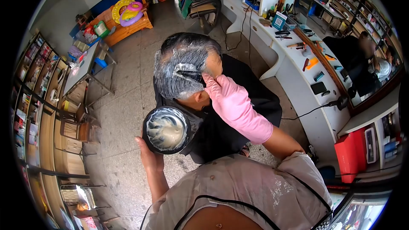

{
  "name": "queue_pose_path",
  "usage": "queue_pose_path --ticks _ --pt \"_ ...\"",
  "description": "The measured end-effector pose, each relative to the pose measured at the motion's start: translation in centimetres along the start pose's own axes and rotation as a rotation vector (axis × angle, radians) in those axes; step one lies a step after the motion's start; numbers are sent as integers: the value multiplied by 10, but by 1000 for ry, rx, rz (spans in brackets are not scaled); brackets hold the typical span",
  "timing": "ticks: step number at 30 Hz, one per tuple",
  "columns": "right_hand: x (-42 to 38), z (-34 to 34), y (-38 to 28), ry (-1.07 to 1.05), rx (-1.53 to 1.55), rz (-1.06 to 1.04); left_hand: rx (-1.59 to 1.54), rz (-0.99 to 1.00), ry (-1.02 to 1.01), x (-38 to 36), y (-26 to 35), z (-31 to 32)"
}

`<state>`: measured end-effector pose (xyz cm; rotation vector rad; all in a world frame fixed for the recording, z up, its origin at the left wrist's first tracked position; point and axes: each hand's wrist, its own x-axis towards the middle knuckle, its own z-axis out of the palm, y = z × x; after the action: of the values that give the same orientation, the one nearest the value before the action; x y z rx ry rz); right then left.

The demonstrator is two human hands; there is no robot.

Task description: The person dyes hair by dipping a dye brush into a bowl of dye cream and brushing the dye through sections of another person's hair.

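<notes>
My left hand point(151, 158) is wrapped round the side of a black bowl point(186, 121) holding pale, creamy paste point(167, 131) streaked up its walls. My right hand point(232, 102), in a pink glove, is closed at the side of a seated person's head point(187, 47). From its fingertips a dark, cream-smeared tint brush point(192, 76) seems to extend against the hair; its handle is hidden. White paste coats the grey hair in combed streaks, thickest above the ear. A black cape point(264, 89) covers the person's body.
On the right runs a white counter point(264, 38) with tools, a mirror point(366, 59) and a cable. Shelves point(42, 81) and a small table point(83, 66) stand left. An armchair point(200, 8) and a wooden bench point(128, 27) with swim rings are behind.
</notes>
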<state>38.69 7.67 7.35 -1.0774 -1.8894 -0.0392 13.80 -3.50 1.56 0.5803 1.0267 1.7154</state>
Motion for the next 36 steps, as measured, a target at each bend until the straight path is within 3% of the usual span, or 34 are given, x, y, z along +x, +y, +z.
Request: queue_pose_path --ticks 2,4,6,7,8,16,21,25,27,29,32,34,36 --pt "1 -14 3 38 -57 -60 -3 0 -3 0 0 2" --pt "2 -15 28 105 109 174 -1 8 -10 -1 1 3" --pt "6 -15 51 124 471 436 3 8 -8 -1 1 2" --pt "9 -19 55 94 835 593 8 4 -8 -1 1 1" --pt "9 -23 56 66 938 730 8 3 -9 -1 2 2" --pt "11 -12 53 -82 1066 865 8 -15 12 -4 5 10" --pt "15 -7 22 -222 1235 792 3 -29 17 -4 2 4" --pt "6 4 3 -287 1137 674 1 -14 25 -6 2 4" --pt "-11 18 0 -187 1122 562 4 -10 27 -5 2 3" --pt "-28 28 5 -4 616 76 7 -10 30 -5 1 2" --pt "-21 -9 -6 24 339 -43 3 -8 24 -3 1 1" --pt "-9 -36 -3 -55 302 136 12 -8 28 -4 1 1" --pt "-11 -15 40 82 268 309 16 -20 32 -4 2 0"
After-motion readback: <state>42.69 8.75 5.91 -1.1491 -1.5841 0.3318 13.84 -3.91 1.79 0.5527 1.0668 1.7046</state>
